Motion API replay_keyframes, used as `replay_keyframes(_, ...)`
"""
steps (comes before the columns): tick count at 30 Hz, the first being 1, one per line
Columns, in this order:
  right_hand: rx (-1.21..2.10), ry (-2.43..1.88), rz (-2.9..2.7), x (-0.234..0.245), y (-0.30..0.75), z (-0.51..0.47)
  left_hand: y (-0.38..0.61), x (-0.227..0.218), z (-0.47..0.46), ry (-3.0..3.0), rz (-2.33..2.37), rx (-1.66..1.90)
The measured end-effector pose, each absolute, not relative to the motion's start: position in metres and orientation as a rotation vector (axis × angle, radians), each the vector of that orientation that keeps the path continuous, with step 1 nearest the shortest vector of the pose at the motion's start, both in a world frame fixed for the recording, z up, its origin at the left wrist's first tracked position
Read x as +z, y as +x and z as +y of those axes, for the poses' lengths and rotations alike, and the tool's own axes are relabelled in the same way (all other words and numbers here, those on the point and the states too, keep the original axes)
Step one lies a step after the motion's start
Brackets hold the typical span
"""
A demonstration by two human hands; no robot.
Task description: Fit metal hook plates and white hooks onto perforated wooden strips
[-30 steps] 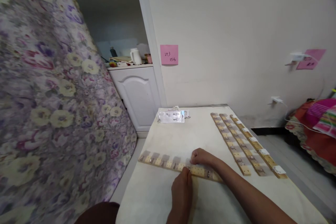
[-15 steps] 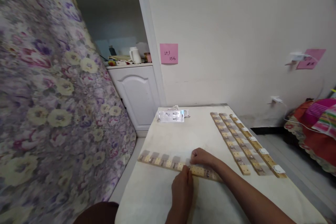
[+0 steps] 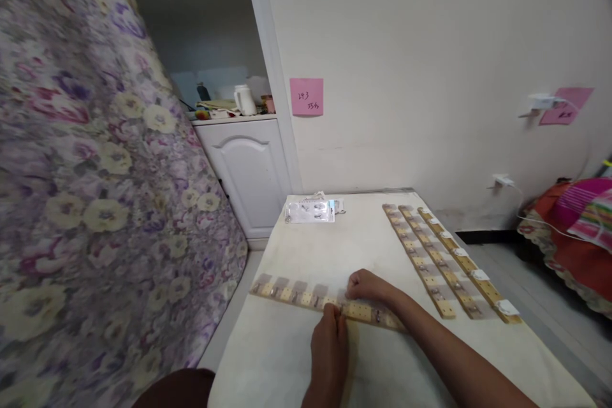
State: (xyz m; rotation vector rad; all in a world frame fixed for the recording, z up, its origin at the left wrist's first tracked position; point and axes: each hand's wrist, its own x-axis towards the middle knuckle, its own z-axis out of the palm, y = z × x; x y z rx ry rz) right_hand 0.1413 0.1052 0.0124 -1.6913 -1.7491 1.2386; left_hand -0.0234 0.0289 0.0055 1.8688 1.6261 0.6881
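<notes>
The fingers of the left hand (image 3: 329, 345) are drawn narrow at the near edge of a drilled wooden strip (image 3: 360, 312), beside a small metal fitting; whether they pinch anything is too small to tell. The right hand (image 3: 367, 284) is curled into a loose fist at the strip's far edge, its fingers bent under—I cannot tell whether they hold something.

The strip lies slantwise across the counter (image 3: 282, 366), its right end partly hidden by the right forearm. Along it sit clear square plates (image 3: 299, 288) with small metal fittings, with pale, holed sections of wood between them.

Well apart on the right, three more strips lie side by side: two with clear plates (image 3: 417, 255) and an outermost one (image 3: 463, 263) bearing white pieces. At the counter's far left corner rests a clear plastic package (image 3: 310, 211). Beyond stands a white cabinet (image 3: 248, 172)—a white jug (image 3: 245, 101) on its shelf—next to a floral curtain (image 3: 95, 191).
</notes>
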Motion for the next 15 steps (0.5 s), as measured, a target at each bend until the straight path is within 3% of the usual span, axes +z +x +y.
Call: replay_keyframes(15, 1.246, -1.687, -1.694, 0.0109, 0.1434, 0.1051, -0.0213, 0.0055, 0.0289, 1.866, 1.596, 0.736)
